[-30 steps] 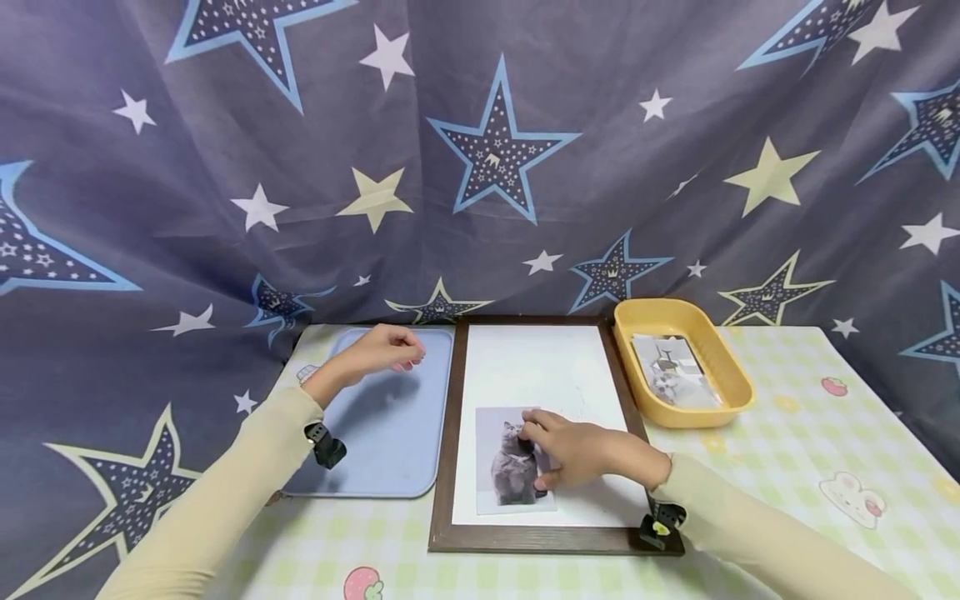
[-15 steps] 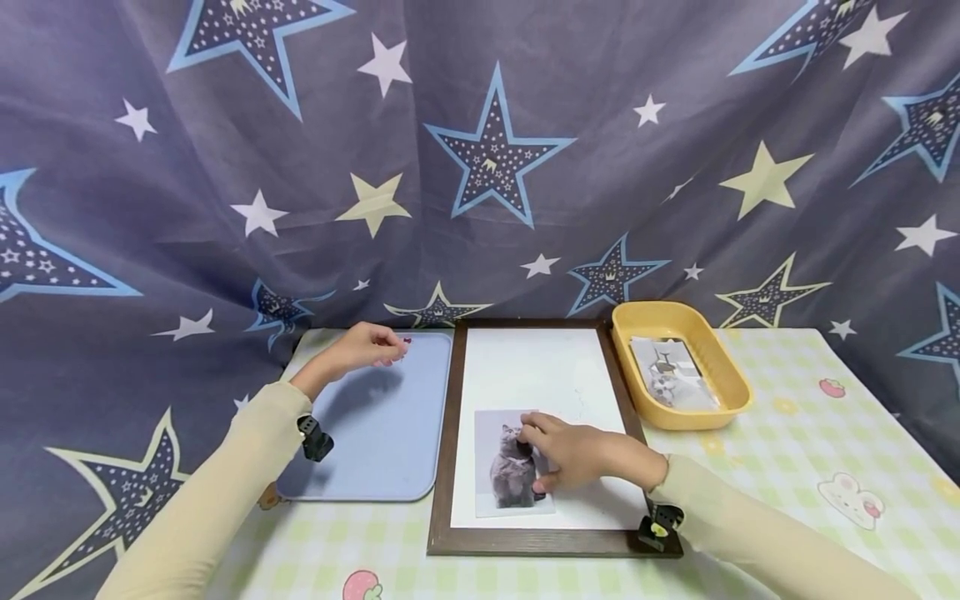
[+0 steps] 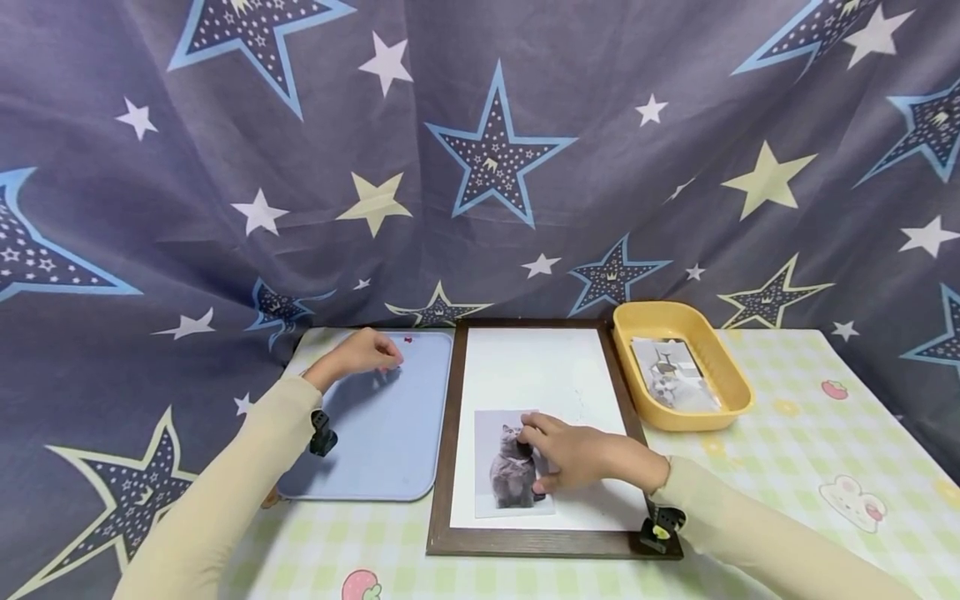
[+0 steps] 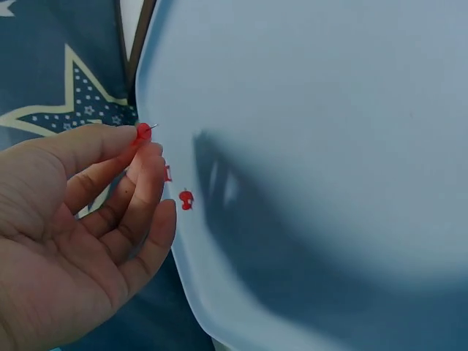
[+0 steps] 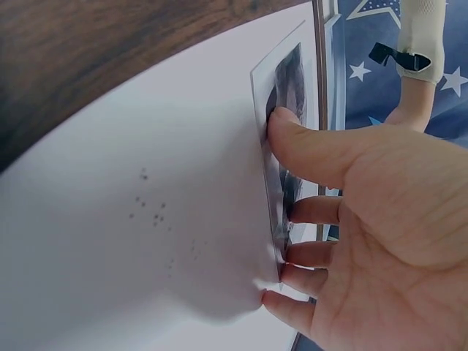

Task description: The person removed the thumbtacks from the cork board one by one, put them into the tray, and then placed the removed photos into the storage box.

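Observation:
Above the back part of the blue tray, my left hand pinches a red push pin between thumb and index finger, its metal point sticking out. Two more red pins lie near the tray's edge in the left wrist view; one of those push pins shows whole. A grey cat photo lies on the white board with the dark wooden frame. My right hand rests on the photo's right side, thumb and fingertips spread over it. Part of the cat is hidden beneath that hand.
A yellow basket stands right of the board, with several photos or cards inside. Small holes dot the board in the right wrist view. A checked tablecloth covers the table; a starred curtain hangs behind.
My left hand has moved left and slightly nearer over the tray, and a red pin at the tray's back has come into sight. My right hand and the cat photo have stayed put.

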Action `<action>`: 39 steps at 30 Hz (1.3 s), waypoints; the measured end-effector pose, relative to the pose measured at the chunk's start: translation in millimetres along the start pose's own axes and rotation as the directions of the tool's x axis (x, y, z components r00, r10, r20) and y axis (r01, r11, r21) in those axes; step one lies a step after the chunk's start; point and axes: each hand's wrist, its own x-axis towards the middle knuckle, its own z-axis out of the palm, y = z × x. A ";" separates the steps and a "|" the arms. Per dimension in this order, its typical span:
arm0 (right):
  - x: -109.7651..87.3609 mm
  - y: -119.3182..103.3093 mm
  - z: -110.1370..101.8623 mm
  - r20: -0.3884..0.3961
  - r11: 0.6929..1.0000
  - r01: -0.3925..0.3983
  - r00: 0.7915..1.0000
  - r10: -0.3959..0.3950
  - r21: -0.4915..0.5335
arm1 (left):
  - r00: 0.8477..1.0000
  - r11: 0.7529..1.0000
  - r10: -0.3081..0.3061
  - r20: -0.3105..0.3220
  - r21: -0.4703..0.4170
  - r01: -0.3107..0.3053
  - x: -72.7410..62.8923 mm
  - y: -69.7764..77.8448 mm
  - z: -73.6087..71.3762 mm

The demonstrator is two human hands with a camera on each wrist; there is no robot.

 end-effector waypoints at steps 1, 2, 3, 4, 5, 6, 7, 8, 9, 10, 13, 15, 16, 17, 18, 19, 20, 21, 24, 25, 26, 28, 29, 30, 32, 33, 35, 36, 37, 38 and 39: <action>0.0 0.3 -0.1 -0.002 1.000 0.003 1.000 -0.003 -0.002 | 1.000 1.000 -0.001 -0.003 0.014 0.001 0.7 -0.9 0.2; 0.0 0.5 -0.3 -0.003 1.000 0.005 1.000 -0.005 -0.003 | 1.000 1.000 0.000 -0.004 0.031 0.000 1.6 -1.8 0.1; -0.1 0.8 -0.5 -0.003 1.000 0.008 1.000 -0.008 -0.004 | 1.000 0.999 -0.005 -0.007 0.045 0.005 2.7 -3.2 0.5; -0.2 1.2 -0.8 -0.004 1.000 0.009 1.000 -0.009 -0.006 | 1.000 0.998 -0.009 -0.010 0.061 0.009 3.7 -4.5 0.9; -0.4 1.6 -1.3 -0.005 1.000 0.009 1.000 -0.009 -0.006 | 1.000 0.997 -0.013 -0.015 0.075 0.014 4.6 -5.8 1.3; -0.6 1.9 -1.9 -0.007 1.000 0.010 1.000 -0.010 -0.006 | 1.000 0.996 -0.016 -0.018 0.084 0.018 5.5 -7.0 1.6; -0.6 2.4 -2.2 -0.008 1.000 0.011 1.000 -0.011 -0.006 | 1.000 0.995 -0.019 -0.022 0.093 0.021 6.2 -8.2 1.8; -0.8 2.8 -2.5 -0.010 1.000 0.011 1.000 -0.011 -0.008 | 1.000 0.995 -0.018 -0.025 0.099 0.020 6.7 -8.8 1.9; -1.1 3.1 -2.9 -0.012 1.000 0.012 1.000 -0.012 -0.009 | 0.999 0.995 -0.026 -0.030 0.097 0.029 7.1 -9.5 2.4; -1.2 3.5 -3.1 -0.014 1.000 0.015 1.000 -0.015 -0.010 | 0.999 0.995 -0.028 -0.035 0.099 0.031 7.7 -10.3 2.6; -1.5 4.1 -3.0 -0.017 1.000 0.016 1.000 -0.017 -0.010 | 0.999 0.994 -0.024 -0.039 0.102 0.028 8.5 -11.8 2.9; -2.1 4.1 -2.8 -0.017 1.000 0.018 1.000 -0.018 -0.006 | 0.999 0.994 -0.025 -0.039 0.101 0.029 8.9 -12.7 3.5; -2.2 4.3 -2.2 -0.018 1.000 0.018 1.000 -0.018 -0.004 | 0.999 0.994 -0.025 -0.037 0.104 0.028 9.2 -13.4 3.8; -2.5 4.4 -1.9 -0.019 1.000 0.019 1.000 -0.019 -0.004 | 0.999 0.994 -0.022 -0.033 0.108 0.026 9.1 -13.8 4.0; -3.0 4.5 -1.7 -0.021 1.000 0.024 0.999 -0.024 -0.004 | 0.999 0.994 -0.026 -0.031 0.110 0.029 9.4 -14.3 4.5; -3.4 4.6 -1.3 -0.025 1.000 0.027 0.999 -0.027 -0.005 | 0.999 0.993 -0.034 -0.031 0.109 0.037 9.5 -14.6 4.9; -3.8 4.7 -0.9 -0.031 0.999 0.034 0.999 -0.034 -0.008 | 0.999 0.993 -0.041 -0.030 0.109 0.044 9.6 -14.7 5.1; -4.1 5.0 -0.2 -0.038 0.999 0.040 0.998 -0.041 -0.013 | 0.999 0.993 -0.044 -0.027 0.112 0.047 9.5 -14.6 5.0; -5.3 5.0 1.2 -0.058 0.998 0.056 0.997 -0.058 -0.027 | 0.998 0.992 -0.064 -0.026 0.109 0.067 9.4 -13.6 5.3; -5.6 5.0 1.6 -0.064 0.998 0.062 0.996 -0.064 -0.032 | 0.997 0.991 -0.073 -0.026 0.108 0.075 9.4 -13.2 5.5; -5.8 5.0 1.8 -0.068 0.997 0.066 0.995 -0.068 -0.038 | 0.997 0.991 -0.079 -0.025 0.107 0.081 9.4 -12.9 5.7; -6.3 5.1 2.0 -0.071 0.996 0.072 0.995 -0.075 -0.048 | 0.995 0.989 -0.094 -0.027 0.108 0.097 9.7 -12.5 6.4; -6.5 5.2 2.1 -0.071 0.996 0.072 0.995 -0.076 -0.053 | 0.994 0.989 -0.104 -0.029 0.106 0.107 9.8 -12.3 6.9; -6.7 5.1 1.9 -0.069 0.996 0.072 0.995 -0.076 -0.055 | 0.994 0.988 -0.109 -0.030 0.106 0.111 9.9 -12.2 7.1; -7.4 4.8 1.3 -0.060 0.996 0.069 0.996 -0.072 -0.054 | 0.993 0.987 -0.114 -0.029 0.109 0.117 10.3 -12.6 7.6; -7.7 4.6 1.1 -0.055 0.996 0.066 0.996 -0.069 -0.052 | 0.993 0.987 -0.117 -0.030 0.110 0.119 10.4 -13.1 7.8; -8.0 4.2 1.0 -0.047 0.997 0.063 0.997 -0.065 -0.045 | 0.992 0.986 -0.122 -0.028 0.110 0.124 10.5 -14.0 8.1; -8.1 4.3 1.0 -0.043 0.997 0.062 0.997 -0.064 -0.041 | 0.992 0.986 -0.123 -0.028 0.109 0.125 10.6 -14.8 8.2; -8.2 4.3 1.2 -0.040 0.997 0.061 0.997 -0.063 -0.038 | 0.992 0.986 -0.126 -0.026 0.109 0.128 10.6 -15.2 8.3; -8.1 4.6 1.6 -0.038 0.998 0.060 0.997 -0.062 -0.035 | 0.991 0.985 -0.132 -0.025 0.107 0.134 10.5 -15.2 8.4; -8.0 4.8 1.9 -0.037 0.998 0.060 0.997 -0.061 -0.034 | 0.991 0.985 -0.133 -0.022 0.106 0.135 10.5 -15.5 8.2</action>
